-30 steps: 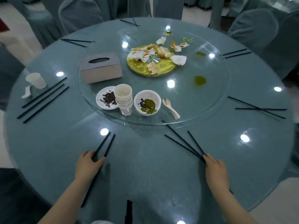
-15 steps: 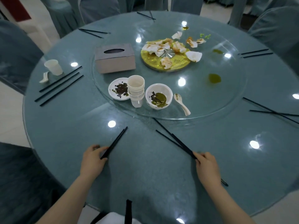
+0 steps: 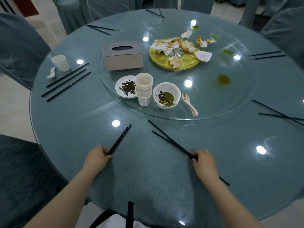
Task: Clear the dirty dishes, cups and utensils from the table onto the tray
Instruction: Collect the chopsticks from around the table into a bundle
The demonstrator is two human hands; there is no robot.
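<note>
Gripping chopsticks (image 3: 120,139), both hands (image 3: 97,157).

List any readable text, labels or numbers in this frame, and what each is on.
None readable.
The tissue box, stacked cups, lone cup, bowl and saucer show plain surfaces, no print.
Gold plate: embossed pattern only, no lettering made out.
</note>
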